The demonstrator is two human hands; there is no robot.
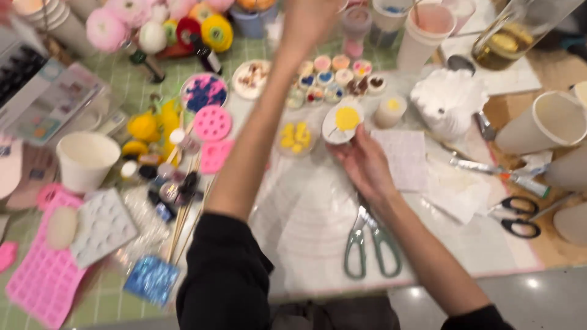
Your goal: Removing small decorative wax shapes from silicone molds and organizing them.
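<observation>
Left hand (309,21) blurred, fingertips cut off by top edge. Scissors (370,241) pivot hidden under right forearm. Glass jug (513,33) cropped at top.

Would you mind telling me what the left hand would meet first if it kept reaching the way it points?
Probably the small pink-filled cup just beyond the left hand, near the picture's top edge, though depth is unclear and the fingers are partly cut off.
</observation>
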